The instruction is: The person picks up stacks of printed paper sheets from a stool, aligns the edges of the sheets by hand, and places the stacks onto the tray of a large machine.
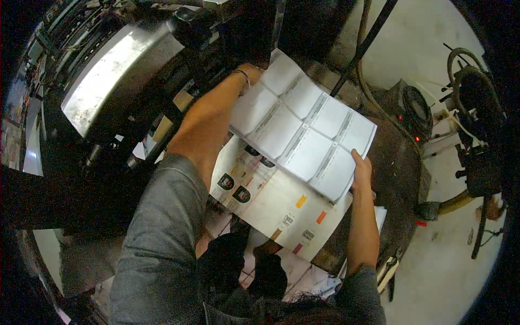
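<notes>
A large white paper sheet, printed with a grid of pale panels and dark strips, lies between the two hands, its far edge curving slightly; the right hand pinches its right edge, thumb laid over the top; the left hand, a thin dark bracelet at its wrist, is at the sheet's far left edge, its fingers mostly hidden, so I cannot tell how they close. Below the white sheet, toward the person, is a broad cream paper sheet with dark badges and small coloured patches; a dark brown surface shows to the white sheet's right. The white sheet should be light, limp and easily creased, perhaps slippery against the cream one; opposite edges or corners look the best holds, pinched gently and kept level.
</notes>
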Motion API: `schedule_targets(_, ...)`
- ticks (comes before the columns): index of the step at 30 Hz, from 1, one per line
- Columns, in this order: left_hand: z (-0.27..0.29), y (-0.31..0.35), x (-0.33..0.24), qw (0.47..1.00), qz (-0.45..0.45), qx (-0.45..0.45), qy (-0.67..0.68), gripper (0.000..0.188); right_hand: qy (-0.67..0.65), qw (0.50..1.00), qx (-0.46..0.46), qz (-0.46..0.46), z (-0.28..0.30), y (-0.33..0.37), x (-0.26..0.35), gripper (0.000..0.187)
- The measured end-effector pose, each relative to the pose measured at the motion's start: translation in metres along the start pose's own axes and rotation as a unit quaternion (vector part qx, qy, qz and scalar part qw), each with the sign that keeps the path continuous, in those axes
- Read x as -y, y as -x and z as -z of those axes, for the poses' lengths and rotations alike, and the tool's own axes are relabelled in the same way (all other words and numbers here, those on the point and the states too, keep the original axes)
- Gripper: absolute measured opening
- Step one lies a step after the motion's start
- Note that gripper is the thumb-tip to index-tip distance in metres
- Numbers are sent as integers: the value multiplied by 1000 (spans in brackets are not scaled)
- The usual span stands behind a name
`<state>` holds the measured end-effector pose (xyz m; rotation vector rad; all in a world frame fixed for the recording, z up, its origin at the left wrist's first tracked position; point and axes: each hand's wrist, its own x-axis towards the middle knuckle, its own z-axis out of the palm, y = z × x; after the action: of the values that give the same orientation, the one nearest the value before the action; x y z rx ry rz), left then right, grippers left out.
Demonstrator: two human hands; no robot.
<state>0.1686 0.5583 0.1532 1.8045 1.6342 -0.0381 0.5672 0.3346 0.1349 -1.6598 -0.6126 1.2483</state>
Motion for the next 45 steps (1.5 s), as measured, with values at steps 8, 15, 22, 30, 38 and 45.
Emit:
schedule_targets(8,-5,-3,-5,998,17,-26,51,62,36,999,-14,18,-18,13,15,33)
schedule_targets(15,-3,-7,10,995,61,-71,14,61,17,1000,2,13,-29,15,17,33)
schedule_targets(22,-13,78,-14,892,-76,-368,252,49,16,1000,3,22,-19,15,11,35)
schedule_targets(30,-130,185,-20,564,116,-447,684,63,-5,999,16,50,-16,16,8,38)
schedule_targets(38,-124,177,-10,597,241,-267,718,50,3,999,17,39,-21,17,7,42)
schedule_targets(45,-160,138,24,624,138,-300,708,52,-19,1000,2,1,-21,8,-4,42)
